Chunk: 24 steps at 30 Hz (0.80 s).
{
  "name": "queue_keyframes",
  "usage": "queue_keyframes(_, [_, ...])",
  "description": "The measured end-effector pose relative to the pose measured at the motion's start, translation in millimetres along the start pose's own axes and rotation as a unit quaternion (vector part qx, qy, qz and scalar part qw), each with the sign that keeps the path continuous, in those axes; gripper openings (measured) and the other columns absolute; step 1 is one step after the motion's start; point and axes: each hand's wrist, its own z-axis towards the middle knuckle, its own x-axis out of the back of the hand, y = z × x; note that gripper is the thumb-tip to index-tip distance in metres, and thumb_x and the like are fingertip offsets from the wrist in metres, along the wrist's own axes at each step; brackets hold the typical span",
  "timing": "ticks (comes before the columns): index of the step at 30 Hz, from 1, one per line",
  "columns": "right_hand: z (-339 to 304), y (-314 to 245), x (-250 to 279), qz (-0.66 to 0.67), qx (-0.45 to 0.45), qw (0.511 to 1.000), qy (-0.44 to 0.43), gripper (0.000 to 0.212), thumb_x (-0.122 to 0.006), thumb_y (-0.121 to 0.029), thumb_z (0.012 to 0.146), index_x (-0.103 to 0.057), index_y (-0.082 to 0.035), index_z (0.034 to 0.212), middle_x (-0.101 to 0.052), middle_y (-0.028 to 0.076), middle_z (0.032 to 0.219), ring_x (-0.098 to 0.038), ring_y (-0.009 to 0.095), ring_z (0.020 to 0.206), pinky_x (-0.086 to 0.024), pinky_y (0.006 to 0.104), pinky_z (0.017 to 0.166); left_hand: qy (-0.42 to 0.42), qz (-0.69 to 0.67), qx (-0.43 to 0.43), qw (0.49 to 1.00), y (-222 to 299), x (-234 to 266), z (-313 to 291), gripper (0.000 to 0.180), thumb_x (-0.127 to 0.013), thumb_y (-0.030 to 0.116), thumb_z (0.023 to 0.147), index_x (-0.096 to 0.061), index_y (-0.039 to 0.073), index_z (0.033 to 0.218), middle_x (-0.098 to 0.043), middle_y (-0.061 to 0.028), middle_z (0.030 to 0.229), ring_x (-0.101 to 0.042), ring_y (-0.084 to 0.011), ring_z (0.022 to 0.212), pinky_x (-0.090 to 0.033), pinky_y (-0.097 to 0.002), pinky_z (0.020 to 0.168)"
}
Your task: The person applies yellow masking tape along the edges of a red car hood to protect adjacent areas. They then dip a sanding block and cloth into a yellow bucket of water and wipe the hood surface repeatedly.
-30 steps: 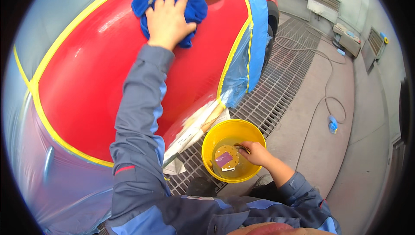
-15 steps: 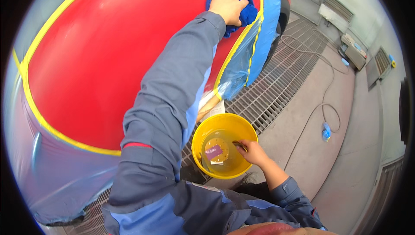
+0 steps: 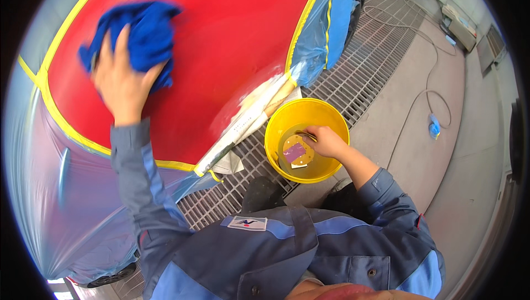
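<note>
My left hand (image 3: 122, 82) presses a blue cloth (image 3: 148, 29) against the left part of a glossy red car panel (image 3: 226, 35); its fingers, slightly blurred, grip the bunched fabric. Lower right, my right hand (image 3: 326, 142) reaches over a yellow bucket (image 3: 309, 108), pinching a thin, dark, flat piece (image 3: 305, 134) whose kind I cannot make out. Inside the bucket, in what looks like water, lie a round yellowish disc with holes (image 3: 311, 154) and a purple rectangular piece (image 3: 294, 152).
Yellow masking tape (image 3: 72, 129) and clear plastic film (image 3: 83, 189) border the panel, with blue film (image 3: 339, 21) at its right. Taped paper (image 3: 243, 123) runs along the lower edge. Metal floor grating (image 3: 361, 76) lies beneath; a hose (image 3: 428, 90) winds across the floor at right.
My left hand has swept the blue cloth from the panel's upper right to its left side. The view has shifted. The yellow object on the panel's top is out of view. My right hand stays at the bucket.
</note>
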Motion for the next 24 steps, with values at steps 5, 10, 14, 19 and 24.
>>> queue_keyframes(5, [-12, -6, -3, -0.005, 0.008, 1.0, 0.01, 0.03, -0.07, -0.029, 0.089, -0.072, -0.006, 0.108, -0.071, 0.021, 0.099, -0.068, 0.041, 0.093, -0.054, 0.0458, 0.083, 0.0, 0.074, 0.161, 0.984, 13, 16, -128, 0.117, -0.092, 0.053, 0.055, -0.038, 0.014, 0.152, -0.032, -0.0318, 0.153, -0.039, -0.0544, 0.131, -0.033, -0.0633, 0.107])
queue_keyframes(10, [-19, 11, -12, -0.118, -0.006, 0.987, -0.109, 0.042, -0.062, -0.042, 0.092, -0.072, -0.007, 0.114, -0.071, 0.02, 0.108, -0.067, 0.04, 0.1, -0.053, 0.0452, 0.089, -0.126, 0.008, 0.132, 0.983, 58, -18, -115, 0.107, -0.091, 0.051, 0.057, -0.043, 0.018, 0.147, -0.038, -0.029, 0.148, -0.048, -0.05, 0.122, -0.039, -0.0601, 0.101])
queue_keyframes(14, [-21, 52, -37, -0.243, -0.066, 0.928, -0.273, 0.045, -0.058, -0.048, 0.093, -0.07, -0.012, 0.116, -0.072, 0.018, 0.108, -0.067, 0.04, 0.099, -0.054, 0.0472, 0.088, -0.098, -0.089, -0.008, 0.991, 101, -65, -25, 0.093, -0.09, 0.042, 0.061, -0.05, 0.019, 0.142, -0.045, -0.0199, 0.147, -0.056, -0.0411, 0.117, -0.047, -0.0477, 0.102])
queue_keyframes(19, [-28, 76, -48, -0.254, 0.01, 0.896, -0.364, 0.042, -0.06, -0.049, 0.092, -0.072, -0.017, 0.116, -0.072, 0.014, 0.113, -0.067, 0.037, 0.104, -0.054, 0.0454, 0.09, -0.114, -0.124, -0.148, 0.975, 189, -144, 109, 0.091, -0.087, 0.038, 0.063, -0.049, 0.02, 0.143, -0.041, -0.0193, 0.152, -0.049, -0.0382, 0.134, -0.045, -0.0424, 0.108])
queue_keyframes(24, [-32, 68, -28, -0.23, -0.08, 0.906, -0.347, 0.041, -0.065, -0.037, 0.088, -0.073, -0.005, 0.112, -0.071, 0.019, 0.113, -0.067, 0.036, 0.108, -0.054, 0.0451, 0.091, -0.069, -0.08, -0.019, 0.994, 279, -213, 217, 0.102, -0.082, 0.056, 0.069, -0.041, 0.004, 0.146, -0.049, -0.0311, 0.138, -0.052, -0.0437, 0.128, -0.043, -0.0476, 0.107])
